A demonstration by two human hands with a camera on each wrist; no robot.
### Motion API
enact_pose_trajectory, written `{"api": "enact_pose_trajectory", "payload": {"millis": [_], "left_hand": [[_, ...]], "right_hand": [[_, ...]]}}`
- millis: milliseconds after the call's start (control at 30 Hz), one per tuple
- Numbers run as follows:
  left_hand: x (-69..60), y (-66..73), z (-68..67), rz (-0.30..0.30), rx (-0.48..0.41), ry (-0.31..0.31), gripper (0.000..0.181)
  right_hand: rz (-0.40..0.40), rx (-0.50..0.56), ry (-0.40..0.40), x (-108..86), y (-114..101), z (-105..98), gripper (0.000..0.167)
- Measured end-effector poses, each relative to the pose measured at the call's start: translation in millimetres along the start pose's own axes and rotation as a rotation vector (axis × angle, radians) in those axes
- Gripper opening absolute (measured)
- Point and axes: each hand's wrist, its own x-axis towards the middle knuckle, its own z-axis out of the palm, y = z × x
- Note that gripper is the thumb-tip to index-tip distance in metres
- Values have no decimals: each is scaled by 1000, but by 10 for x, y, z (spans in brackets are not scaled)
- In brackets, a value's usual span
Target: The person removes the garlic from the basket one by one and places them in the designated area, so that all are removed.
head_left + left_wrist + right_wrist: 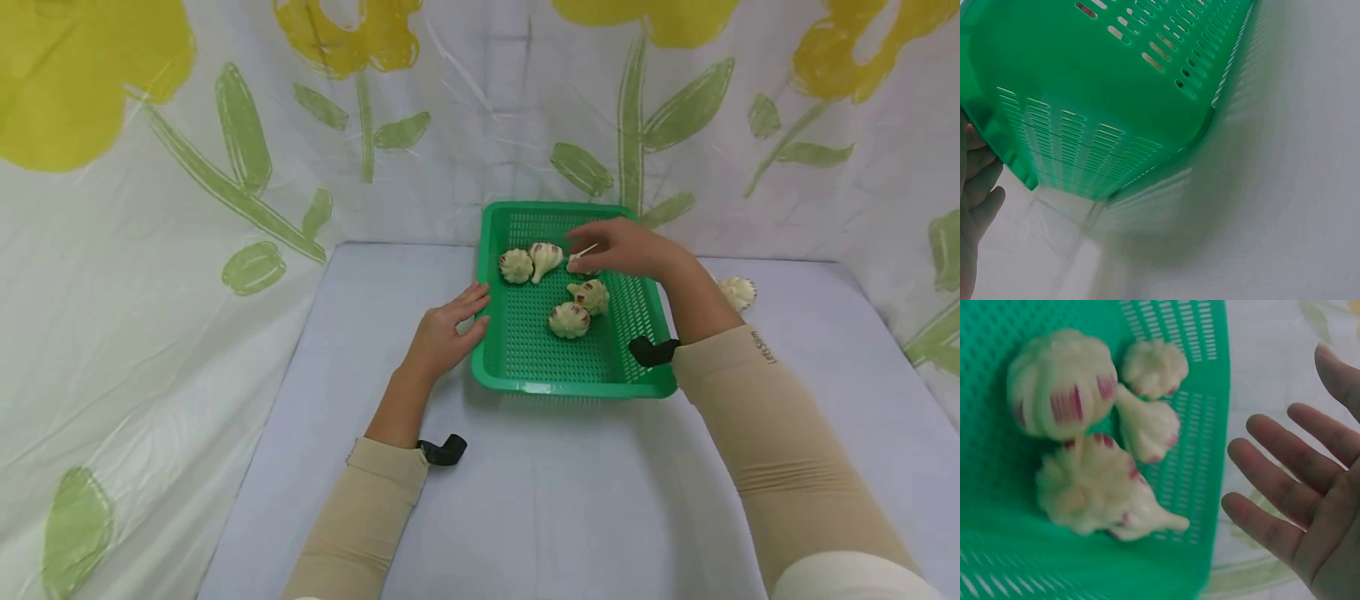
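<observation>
A green plastic basket with slotted walls stands on the table. Inside lie several garlic bulbs, pale with purple-red patches; among them are a front one and a back-left one. My right hand hovers over the basket's back right, above another garlic bulb that it partly covers. In the right wrist view this hand has its fingers spread and holds nothing. My left hand touches the basket's left rim with extended fingers, its fingertips partly behind the rim in the left wrist view.
One more garlic bulb lies on the table right of the basket, partly behind my right forearm. The white-covered table reaches a white curtain printed with yellow flowers and green leaves.
</observation>
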Motion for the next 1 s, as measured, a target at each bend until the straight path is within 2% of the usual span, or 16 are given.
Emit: {"api": "enact_pose_trajectory", "payload": {"millis": [200,400,767,1000], "left_hand": [[-4,8,-6,2,-1,-1,38],[-2,22,-16,1,-8,-11,39],[-2,22,-13,9,-7,-7,39],[-6,29,-15,10,0,-7,39]], "right_hand": [[3,92,-4,158,124,179,64],[87,135,-32,233,219,299,65],[155,87,-92,271,313,371,69],[166,8,-177,294,325,421,66]]}}
